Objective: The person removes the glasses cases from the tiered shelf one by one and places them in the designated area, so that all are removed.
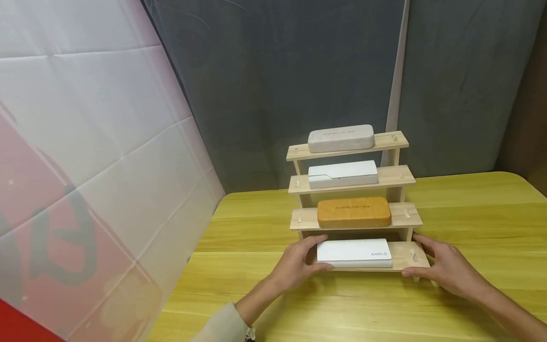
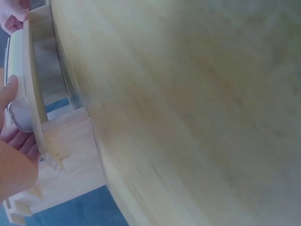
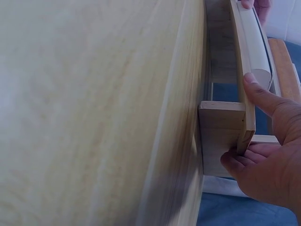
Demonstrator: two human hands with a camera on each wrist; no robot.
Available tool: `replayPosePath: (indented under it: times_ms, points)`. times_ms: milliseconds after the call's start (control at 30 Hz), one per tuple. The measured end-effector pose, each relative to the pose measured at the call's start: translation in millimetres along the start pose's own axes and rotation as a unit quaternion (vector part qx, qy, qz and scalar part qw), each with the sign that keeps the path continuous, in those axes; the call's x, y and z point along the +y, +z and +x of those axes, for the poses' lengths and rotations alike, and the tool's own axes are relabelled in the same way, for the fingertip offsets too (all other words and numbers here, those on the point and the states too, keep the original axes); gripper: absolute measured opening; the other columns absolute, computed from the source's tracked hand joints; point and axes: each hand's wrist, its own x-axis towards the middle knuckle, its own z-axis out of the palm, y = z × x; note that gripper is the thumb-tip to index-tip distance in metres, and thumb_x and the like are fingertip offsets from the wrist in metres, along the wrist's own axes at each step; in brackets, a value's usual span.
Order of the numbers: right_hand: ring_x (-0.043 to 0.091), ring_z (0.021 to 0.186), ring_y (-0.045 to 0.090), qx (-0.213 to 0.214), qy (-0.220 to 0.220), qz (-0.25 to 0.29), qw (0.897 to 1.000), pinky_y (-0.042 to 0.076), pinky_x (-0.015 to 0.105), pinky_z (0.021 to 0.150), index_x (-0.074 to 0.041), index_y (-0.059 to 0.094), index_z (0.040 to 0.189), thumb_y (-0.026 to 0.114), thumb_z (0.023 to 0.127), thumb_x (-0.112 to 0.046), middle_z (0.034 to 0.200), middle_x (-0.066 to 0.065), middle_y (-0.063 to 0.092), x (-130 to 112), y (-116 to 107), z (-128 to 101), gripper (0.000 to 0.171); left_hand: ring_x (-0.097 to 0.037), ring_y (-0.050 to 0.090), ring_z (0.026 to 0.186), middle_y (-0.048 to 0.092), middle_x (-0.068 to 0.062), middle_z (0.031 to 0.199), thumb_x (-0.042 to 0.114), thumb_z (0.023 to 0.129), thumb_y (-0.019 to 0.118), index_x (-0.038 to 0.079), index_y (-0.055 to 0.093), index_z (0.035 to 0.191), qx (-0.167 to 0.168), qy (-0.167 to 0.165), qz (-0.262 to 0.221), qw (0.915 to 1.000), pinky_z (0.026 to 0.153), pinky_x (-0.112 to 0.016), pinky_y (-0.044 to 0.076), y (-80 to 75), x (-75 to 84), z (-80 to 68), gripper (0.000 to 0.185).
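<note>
A white glasses case [image 1: 354, 251] with dark lettering lies on the lowest step of a pale wooden tiered stand [image 1: 403, 254]. My left hand [image 1: 295, 261] pinches this case's left end, thumb at the front and fingers behind. At the stand's right end, my right hand [image 1: 450, 266] grips the lowest step; in the right wrist view its thumb lies along the front and the fingers curl by the board's end. Higher steps carry an orange-tan glasses case [image 1: 353, 213], a white case with a flap [image 1: 343, 174] and a greyish-white case [image 1: 341, 138] on top.
The stand rests on a yellow wood-grain table [image 1: 239, 266]. Behind it hangs a dark grey curtain [image 1: 278, 85]. A white printed cloth wall [image 1: 98, 109] slants along the left side.
</note>
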Motion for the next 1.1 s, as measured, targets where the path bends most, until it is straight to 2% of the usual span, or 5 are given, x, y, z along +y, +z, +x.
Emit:
replayPosePath:
  times_ms: [167, 467, 633, 867, 1100]
  points:
    - [0.061, 0.126, 0.056, -0.001, -0.001, 0.003, 1.000, 0.055, 0.062, 0.094, 0.025, 0.042, 0.146, 0.096, 0.080, -0.031, 0.142, 0.046, 0.050, 0, 0, 0, 0.102, -0.016, 0.064, 0.114, 0.067, -0.008, 0.141, 0.033, 0.090, 0.086, 0.006, 0.060, 0.149, 0.006, 0.018, -0.001, 0.9998, 0.097, -0.036, 0.057, -0.9, -0.8, -1.0, 0.070]
    - [0.061, 0.126, 0.056, 0.003, -0.004, 0.000, 1.000, 0.054, 0.064, 0.095, 0.025, 0.042, 0.145, 0.096, 0.080, -0.032, 0.142, 0.046, 0.050, 0, 1, -1, 0.101, -0.023, 0.065, 0.127, 0.068, -0.009, 0.141, 0.034, 0.090, 0.087, 0.007, 0.062, 0.146, 0.027, 0.040, 0.009, 0.9988, 0.109, -0.039, 0.053, -2.4, 3.2, -4.9, 0.067]
    - [0.061, 0.126, 0.056, 0.006, -0.005, -0.003, 1.000, 0.053, 0.064, 0.095, 0.025, 0.043, 0.145, 0.096, 0.080, -0.032, 0.141, 0.046, 0.051, 0, 1, -1, 0.102, -0.025, 0.063, 0.132, 0.067, -0.007, 0.143, 0.031, 0.088, 0.089, 0.008, 0.062, 0.145, 0.036, 0.042, -0.015, 0.9984, 0.114, -0.041, 0.049, -5.9, 8.7, -7.1, 0.067]
    - [0.060, 0.126, 0.057, 0.007, -0.005, -0.008, 1.000, 0.053, 0.064, 0.095, 0.025, 0.043, 0.145, 0.096, 0.079, -0.032, 0.141, 0.045, 0.052, 1, 1, -1, 0.102, -0.022, 0.065, 0.129, 0.069, -0.007, 0.140, 0.027, 0.087, 0.091, 0.006, 0.063, 0.143, 0.049, 0.042, -0.041, 0.9971, 0.109, -0.037, 0.052, -9.7, 14.6, -6.6, 0.066]
    - [0.060, 0.128, 0.055, 0.008, -0.005, -0.011, 1.000, 0.052, 0.065, 0.096, 0.024, 0.043, 0.146, 0.096, 0.079, -0.033, 0.141, 0.045, 0.052, 1, 2, 0, 0.103, -0.019, 0.068, 0.123, 0.071, -0.007, 0.134, 0.023, 0.086, 0.092, 0.009, 0.066, 0.139, 0.062, 0.061, -0.062, 0.9943, 0.106, -0.035, 0.054, -15.2, 19.7, -5.0, 0.061]
